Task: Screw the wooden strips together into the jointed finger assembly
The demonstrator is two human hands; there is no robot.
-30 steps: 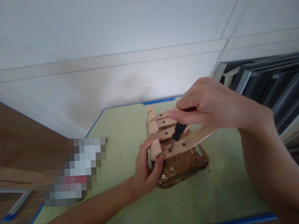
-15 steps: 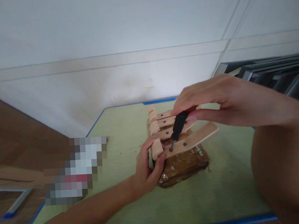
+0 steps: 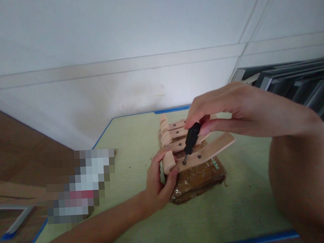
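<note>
My right hand (image 3: 221,109) pinches the black handle of a screwdriver (image 3: 192,138) between thumb and fingers. Its tip meets a dark screw (image 3: 184,163) in the nearest of several curved wooden pieces (image 3: 217,147). Fingers and thumb of my left hand (image 3: 161,181) grip the thick block-shaped end of that same piece. A second dark screw (image 3: 199,157) sits further along it. Beneath the wooden pieces lies a brown cardboard pad (image 3: 199,179) wrapped in clear tape. Behind, the other pieces lie side by side, partly hidden by my right hand.
The pale green table (image 3: 245,204) has a blue edge. At its left side lies a pixelated, unreadable item (image 3: 83,183). A white wall (image 3: 122,87) rises behind the table. Dark framed panels (image 3: 298,81) lean at the right, and a brown board (image 3: 24,139) stands at the left.
The view has shifted very slightly. My right hand and the screwdriver handle have moved a touch, with the tip still at the same screw. My left hand keeps its grip.
</note>
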